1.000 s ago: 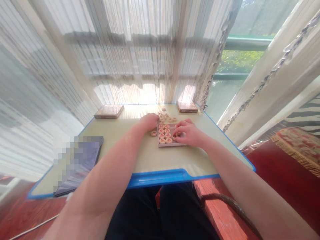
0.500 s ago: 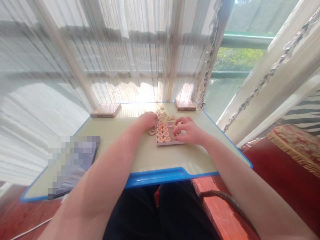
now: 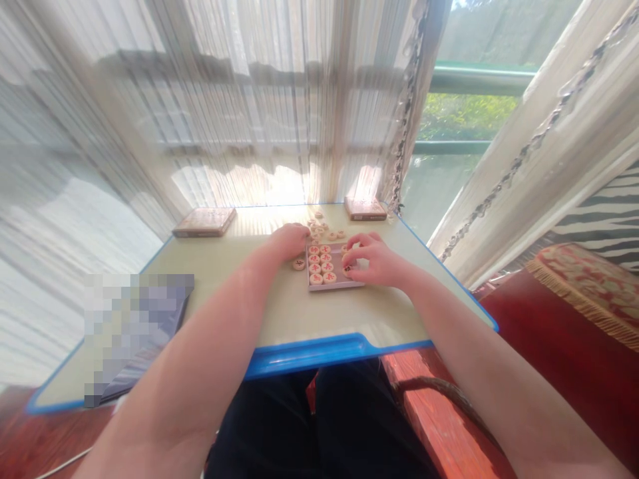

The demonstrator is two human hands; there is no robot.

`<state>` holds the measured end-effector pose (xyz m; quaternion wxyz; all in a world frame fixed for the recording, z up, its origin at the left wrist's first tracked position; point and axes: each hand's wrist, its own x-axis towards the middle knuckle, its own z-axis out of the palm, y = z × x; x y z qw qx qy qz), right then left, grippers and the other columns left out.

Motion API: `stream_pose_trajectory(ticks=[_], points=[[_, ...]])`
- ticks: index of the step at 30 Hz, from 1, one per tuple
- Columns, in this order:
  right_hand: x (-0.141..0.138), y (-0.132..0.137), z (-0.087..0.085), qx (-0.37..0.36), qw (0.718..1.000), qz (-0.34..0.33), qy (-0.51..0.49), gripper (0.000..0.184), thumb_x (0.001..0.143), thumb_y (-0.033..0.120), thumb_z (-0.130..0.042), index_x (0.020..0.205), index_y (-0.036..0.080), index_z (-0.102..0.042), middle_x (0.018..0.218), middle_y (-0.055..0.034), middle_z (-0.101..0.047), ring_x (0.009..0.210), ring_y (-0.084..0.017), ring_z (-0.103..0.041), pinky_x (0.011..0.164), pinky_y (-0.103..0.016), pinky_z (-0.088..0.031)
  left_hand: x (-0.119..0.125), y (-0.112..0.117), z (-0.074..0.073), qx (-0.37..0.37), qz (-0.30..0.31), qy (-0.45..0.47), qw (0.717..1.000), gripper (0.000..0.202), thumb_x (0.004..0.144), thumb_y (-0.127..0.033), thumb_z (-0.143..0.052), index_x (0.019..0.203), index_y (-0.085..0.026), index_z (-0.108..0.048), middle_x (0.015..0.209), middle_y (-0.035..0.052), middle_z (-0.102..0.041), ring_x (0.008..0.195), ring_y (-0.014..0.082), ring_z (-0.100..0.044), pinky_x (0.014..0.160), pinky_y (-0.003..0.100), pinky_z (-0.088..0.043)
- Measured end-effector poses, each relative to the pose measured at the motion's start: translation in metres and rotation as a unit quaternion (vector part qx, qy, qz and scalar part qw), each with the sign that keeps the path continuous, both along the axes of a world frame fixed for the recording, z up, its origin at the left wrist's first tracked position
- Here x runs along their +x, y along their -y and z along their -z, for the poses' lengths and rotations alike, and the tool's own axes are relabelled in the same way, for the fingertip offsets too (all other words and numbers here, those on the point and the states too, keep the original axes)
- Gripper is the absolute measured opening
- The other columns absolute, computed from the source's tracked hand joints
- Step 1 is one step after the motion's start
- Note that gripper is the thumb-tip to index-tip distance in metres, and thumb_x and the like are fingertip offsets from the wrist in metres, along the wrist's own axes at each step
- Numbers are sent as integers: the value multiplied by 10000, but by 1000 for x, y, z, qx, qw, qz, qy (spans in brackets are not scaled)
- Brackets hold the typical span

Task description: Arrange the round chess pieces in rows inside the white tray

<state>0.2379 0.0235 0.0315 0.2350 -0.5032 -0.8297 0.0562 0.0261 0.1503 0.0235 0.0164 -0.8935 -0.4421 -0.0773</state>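
Observation:
A shallow light box [image 3: 336,287] lies on the table with round Chinese chess pieces in it. Two columns of red-marked pieces [image 3: 320,265] fill its left side. My right hand [image 3: 375,261] reaches in from the right, thumb and fingers closed on a dark-marked chess piece [image 3: 348,271] at the box's right side; another piece [image 3: 344,248] is partly hidden behind its fingers. My left hand [image 3: 289,241] is curled by the box's far left corner, and its fingertips hide whatever they hold. Just below it, one dark-marked piece [image 3: 298,265] lies outside the box.
Loose pieces [image 3: 319,226] are scattered beyond the box. Two flat boxes stand at the back, one left [image 3: 204,221] and one right [image 3: 366,209]. A dark flat object [image 3: 150,359], partly pixelated, lies at left. The table's blue edge [image 3: 309,354] runs close to my lap.
The view has shifted slightly, so the table sits a little further left. Both hands keep nearly the same places by the box, the right fingers still on the dark-marked piece.

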Motion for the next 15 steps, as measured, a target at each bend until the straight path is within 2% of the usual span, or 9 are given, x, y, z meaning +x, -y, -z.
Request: stream_pose_trajectory(ticks=[15], points=[[4,-2,3,15,1000,-3,-1,66,673,252,-674,715,230,-720,991,-45,-587,960,-225,-457,941,-400,-361,0,1,-1,8,7,-12,1000,365,810,-175,-387,1054,-187,-659,1144,63,-633,1064,208,-573,942,294,-433]])
